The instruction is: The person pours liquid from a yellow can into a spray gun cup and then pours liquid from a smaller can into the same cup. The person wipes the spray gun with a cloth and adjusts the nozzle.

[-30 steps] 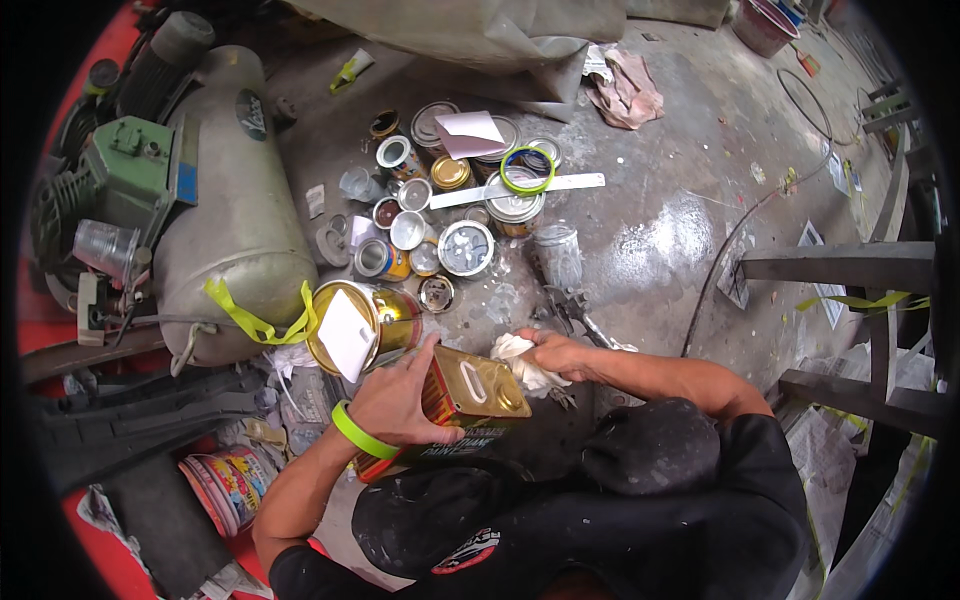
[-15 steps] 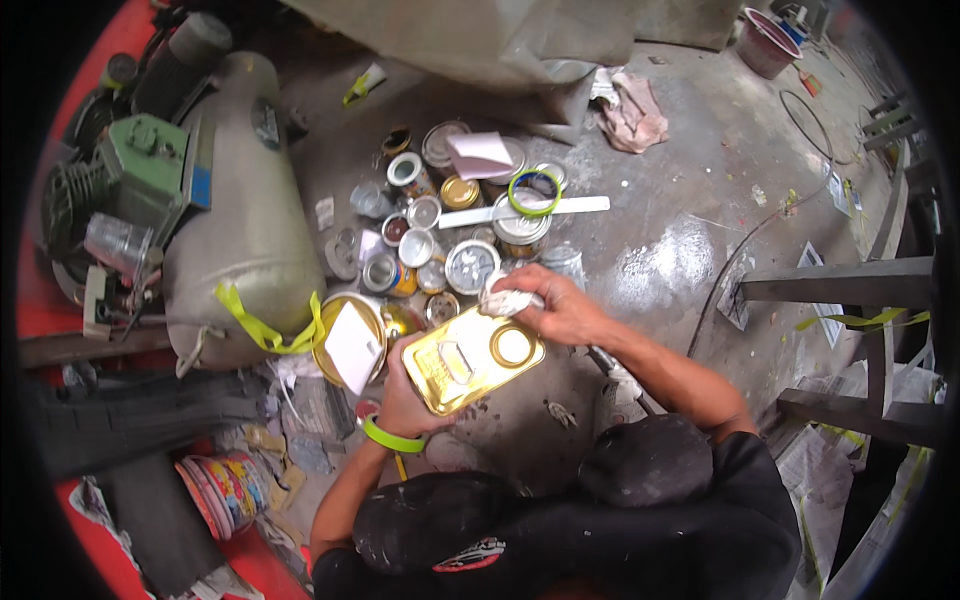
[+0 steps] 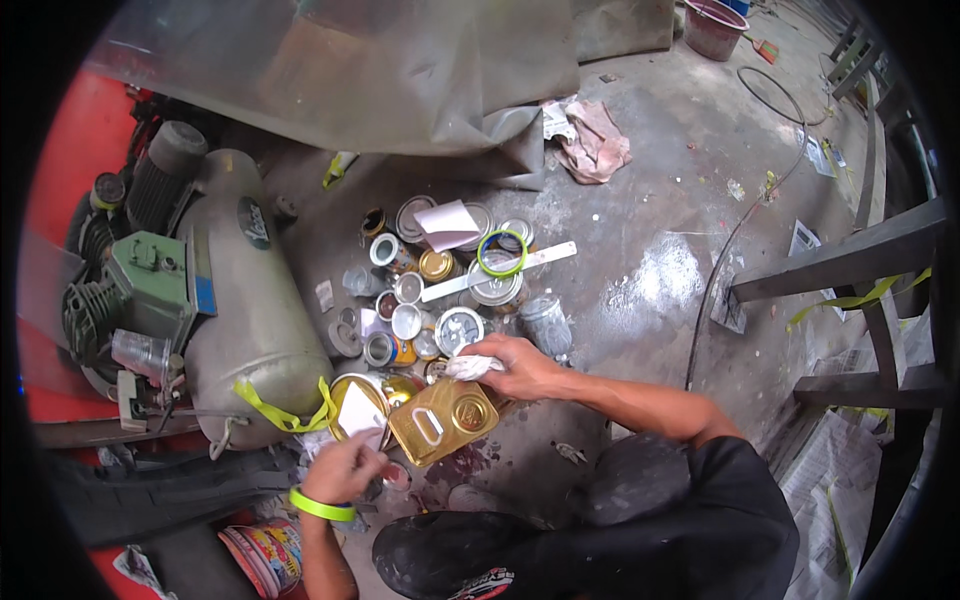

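My right hand (image 3: pixel 522 368) is closed on a crumpled white rag (image 3: pixel 474 367), held at the far edge of a rectangular gold tin (image 3: pixel 445 425). The tin stands on the floor, its top showing a carry handle and a round cap. My left hand (image 3: pixel 343 470), with a yellow-green wristband (image 3: pixel 322 506), is off the tin. It is beside a round can with a folded white paper (image 3: pixel 360 412) on top, its fingers loosely bent and apart, with nothing visible in them. A small reddish round piece (image 3: pixel 397 476) lies near that hand.
Beyond the tin stand several small cans and cups, with a white stick (image 3: pixel 545 257) and a green tape roll (image 3: pixel 502 253) on top. A compressor tank (image 3: pixel 245 320) is at left. A pink cloth (image 3: pixel 594 142) and a black hose (image 3: pixel 712 275) lie on the floor; dark bars (image 3: pixel 840 275) stand right.
My left hand has let go of the gold tin and moved left and nearer me. The tin now rests lower, and my right hand keeps the rag at its far edge. The view has shifted.
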`<state>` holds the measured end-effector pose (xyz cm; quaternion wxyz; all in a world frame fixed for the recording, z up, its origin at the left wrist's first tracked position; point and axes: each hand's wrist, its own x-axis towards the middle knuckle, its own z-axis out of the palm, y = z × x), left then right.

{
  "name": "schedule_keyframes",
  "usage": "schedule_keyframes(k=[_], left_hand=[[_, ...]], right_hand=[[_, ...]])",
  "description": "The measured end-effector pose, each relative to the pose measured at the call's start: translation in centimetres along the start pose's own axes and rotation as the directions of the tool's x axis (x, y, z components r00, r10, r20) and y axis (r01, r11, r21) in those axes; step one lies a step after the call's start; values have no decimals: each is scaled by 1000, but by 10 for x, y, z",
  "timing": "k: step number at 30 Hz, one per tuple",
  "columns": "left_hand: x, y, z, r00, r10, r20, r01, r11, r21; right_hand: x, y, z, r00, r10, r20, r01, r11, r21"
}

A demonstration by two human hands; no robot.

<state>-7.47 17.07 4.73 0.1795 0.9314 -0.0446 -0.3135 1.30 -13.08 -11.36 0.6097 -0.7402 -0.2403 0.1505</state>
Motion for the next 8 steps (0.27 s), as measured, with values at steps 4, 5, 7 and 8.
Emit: schedule_keyframes(k=[4, 5, 7, 8], left_hand=[[75, 61, -35, 862, 389, -323, -393, 918, 57], [104, 82, -36, 859, 433, -273, -425, 901, 90], [168, 100, -17, 798, 569, -201, -539, 822, 186], [208, 107, 2, 738, 648, -189, -601, 758, 253]], right_hand=[[-18, 16, -15, 983, 147, 108, -144, 989, -34], [-21, 18, -19, 972, 186, 144, -180, 982, -58], [-26, 5, -22, 931, 238, 275, -172, 955, -243], [-30, 2, -25, 928, 224, 297, -151, 957, -248]])
